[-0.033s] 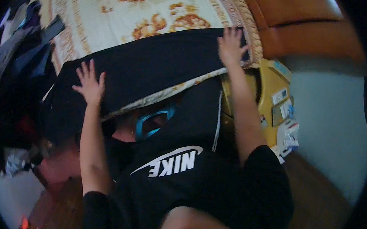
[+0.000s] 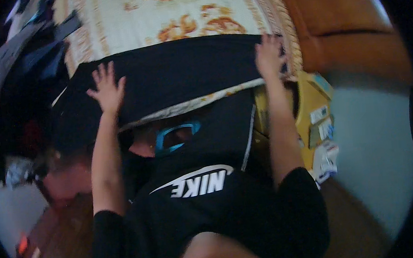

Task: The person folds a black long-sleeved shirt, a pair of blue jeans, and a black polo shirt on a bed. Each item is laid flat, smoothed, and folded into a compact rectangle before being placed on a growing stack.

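Note:
A long piece of black cloth (image 2: 178,66), its kind not clear, lies across the near end of a table or bench with a cream floral cover (image 2: 118,29). My left hand (image 2: 109,90) rests palm down near the cloth's left part, fingers spread. On its right end lies my right hand (image 2: 269,57), also flat, close to the cover's braided edge. Neither hand grips anything. At the left the cloth sags over the edge, where shadow hides its end.
Dark clothes (image 2: 34,64) are heaped on the left. A brown leather seat (image 2: 349,47) stands at the far right. Beside my right forearm is a yellow unit (image 2: 306,110) with small packages (image 2: 326,156). Below the cover's edge shows a blue-framed object (image 2: 159,141).
The whole view has shifted slightly, so things appear a little farther right. Both hands stay flat on the black cloth.

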The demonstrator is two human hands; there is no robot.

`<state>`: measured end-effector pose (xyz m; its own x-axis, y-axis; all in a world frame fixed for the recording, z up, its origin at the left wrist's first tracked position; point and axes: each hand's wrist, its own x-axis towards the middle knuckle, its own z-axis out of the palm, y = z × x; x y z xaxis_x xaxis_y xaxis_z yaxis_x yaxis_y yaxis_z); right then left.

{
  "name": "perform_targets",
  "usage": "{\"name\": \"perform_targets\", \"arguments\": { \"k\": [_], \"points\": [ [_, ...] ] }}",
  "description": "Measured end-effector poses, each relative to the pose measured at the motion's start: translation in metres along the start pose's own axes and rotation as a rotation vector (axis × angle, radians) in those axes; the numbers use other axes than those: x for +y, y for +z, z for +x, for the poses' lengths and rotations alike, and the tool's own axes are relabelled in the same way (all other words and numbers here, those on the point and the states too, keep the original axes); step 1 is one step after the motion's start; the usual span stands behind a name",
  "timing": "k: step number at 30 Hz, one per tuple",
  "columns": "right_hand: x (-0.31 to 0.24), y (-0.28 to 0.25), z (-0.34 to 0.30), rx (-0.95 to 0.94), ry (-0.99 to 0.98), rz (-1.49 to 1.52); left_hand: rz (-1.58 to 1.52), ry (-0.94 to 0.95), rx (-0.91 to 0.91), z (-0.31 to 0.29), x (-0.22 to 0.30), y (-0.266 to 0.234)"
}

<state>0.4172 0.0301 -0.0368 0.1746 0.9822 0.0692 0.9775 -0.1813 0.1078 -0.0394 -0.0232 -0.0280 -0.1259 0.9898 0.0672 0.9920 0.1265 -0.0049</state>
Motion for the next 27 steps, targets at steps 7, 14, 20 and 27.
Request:
{"name": "perform_targets", "arguments": {
  "k": [7, 14, 20, 27],
  "points": [
    [0.033, 0.004, -0.002, 0.393, 0.207, 0.246, 0.008, 0.008, -0.001, 0.004, 0.003, 0.002],
    [0.065, 0.009, 0.015, 0.157, 0.240, 0.348, -0.102, -0.014, 0.016, 0.003, 0.000, -0.002],
    [0.059, 0.003, 0.021, 0.227, 0.241, 0.387, -0.028, -0.038, -0.026, 0.020, 0.009, -0.006],
    [0.050, -0.002, 0.015, 0.099, 0.355, 0.075, 0.010, -0.041, -0.037, 0.020, 0.016, -0.007]
  ]
}}
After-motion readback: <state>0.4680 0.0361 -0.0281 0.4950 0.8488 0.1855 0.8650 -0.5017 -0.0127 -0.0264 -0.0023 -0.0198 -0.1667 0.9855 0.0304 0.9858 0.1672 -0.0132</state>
